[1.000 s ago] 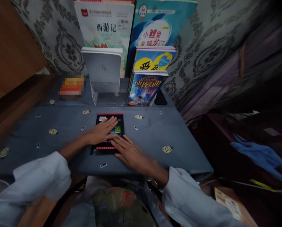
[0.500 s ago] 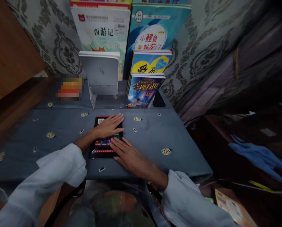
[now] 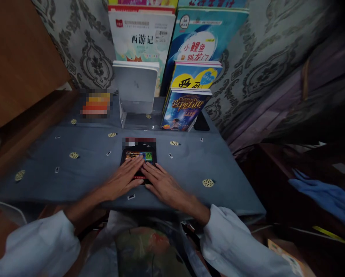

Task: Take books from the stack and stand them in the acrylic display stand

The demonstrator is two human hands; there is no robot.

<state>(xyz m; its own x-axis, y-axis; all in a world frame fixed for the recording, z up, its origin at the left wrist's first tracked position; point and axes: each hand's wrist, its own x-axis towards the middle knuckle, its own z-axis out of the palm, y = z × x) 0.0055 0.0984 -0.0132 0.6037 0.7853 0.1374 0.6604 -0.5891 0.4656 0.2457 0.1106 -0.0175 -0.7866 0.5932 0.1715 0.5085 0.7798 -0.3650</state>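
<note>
A black book [image 3: 148, 156] lies on the patterned grey tablecloth near the table's front edge, its cover showing small colourful pictures and part of it blurred out. My left hand [image 3: 125, 176] rests flat across its lower left part, fingers stretched out toward the middle. From the right, my right hand [image 3: 162, 184] lies with fingers extended over the cover's lower right, its fingertips close beside those of the left hand. Both hands cover much of the lower half of the book.
Behind the book, a clear stand [image 3: 138, 122] holds upright books, among them a grey one [image 3: 136, 85] and a blue one [image 3: 185, 109]. A dark flat object [image 3: 201, 122] sits beside it. A blurred orange item [image 3: 96, 104] lies at the back left. Blue cloth [image 3: 324, 194] is at right.
My left hand has slid from the upper part of the book down toward its lower left. My right hand stays near the lower right. The camera view has shifted slightly.
</note>
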